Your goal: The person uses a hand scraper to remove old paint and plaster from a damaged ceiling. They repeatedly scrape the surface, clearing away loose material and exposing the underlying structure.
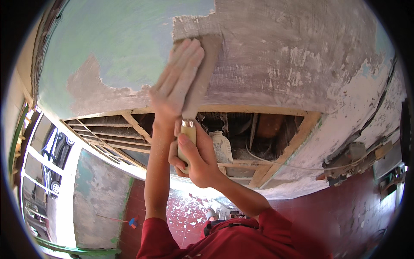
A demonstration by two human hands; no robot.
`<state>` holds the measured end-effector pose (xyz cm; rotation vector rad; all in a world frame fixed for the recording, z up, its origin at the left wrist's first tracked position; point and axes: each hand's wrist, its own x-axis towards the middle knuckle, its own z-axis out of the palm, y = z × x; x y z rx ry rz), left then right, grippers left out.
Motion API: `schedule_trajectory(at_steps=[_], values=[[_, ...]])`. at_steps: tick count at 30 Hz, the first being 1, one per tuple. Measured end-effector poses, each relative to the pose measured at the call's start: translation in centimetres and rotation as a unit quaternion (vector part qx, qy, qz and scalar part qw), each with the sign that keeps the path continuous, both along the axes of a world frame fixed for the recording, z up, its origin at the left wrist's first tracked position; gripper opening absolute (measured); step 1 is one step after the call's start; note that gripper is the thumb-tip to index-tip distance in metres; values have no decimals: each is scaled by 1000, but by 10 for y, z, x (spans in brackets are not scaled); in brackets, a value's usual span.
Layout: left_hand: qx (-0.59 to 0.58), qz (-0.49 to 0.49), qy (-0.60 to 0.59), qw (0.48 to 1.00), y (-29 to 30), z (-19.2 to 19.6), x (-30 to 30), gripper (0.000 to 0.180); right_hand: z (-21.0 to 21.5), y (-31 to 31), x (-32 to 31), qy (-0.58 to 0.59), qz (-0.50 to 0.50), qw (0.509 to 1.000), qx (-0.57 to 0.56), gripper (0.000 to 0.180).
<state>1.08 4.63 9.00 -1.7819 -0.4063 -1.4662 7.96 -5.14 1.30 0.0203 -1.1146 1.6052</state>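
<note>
My right hand [196, 157] is wrapped round the pale yellow handle of a wide scraper [203, 71], its thumb lying along the handle. The grey blade points up and rests against the painted wall [125, 39]. Higher up, my left hand [177, 75] lies on the blade with fingers stretched out and side by side, whitened with dust. Its fingertips come close to the blade's upper edge. Around the blade, pale green paint ends in a ragged border on the left, and bare grey-brown plaster [276, 56] spreads to the right.
Below the blade, a wooden-framed opening [258, 111] shows dark slats and a loose cable [280, 165]. Pale paint flakes [185, 211] litter the red tiled floor [131, 216]. At left are a window and a dark car [58, 159] outside. A ledge [358, 157] with clutter juts out at right.
</note>
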Motion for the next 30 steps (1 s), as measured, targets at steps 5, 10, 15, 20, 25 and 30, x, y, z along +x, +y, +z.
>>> schedule_trajectory(at_steps=[5, 10, 15, 20, 25, 30], values=[[-3, -28, 4, 1000, -4, 15, -6, 32, 12, 5, -4, 22, 26, 999, 34, 12], [-17, -10, 22, 1000, -5, -2, -4, 33, -4, 0, -5, -17, -58, 998, 35, 18], [6, 9, 46, 999, -4, 27, -11, 37, 20, 12, -4, 14, -3, 999, 41, 15], [-22, -15, 38, 999, -7, 5, -11, 37, 5, 0, -7, -31, -76, 996, 46, 24], [-27, -12, 43, 999, -11, 21, -15, 38, 17, 6, -10, -37, -65, 996, 47, 24], [-29, -28, 44, 998, -8, 9, -12, 32, 3, 4, -7, -44, -70, 996, 41, 26]])
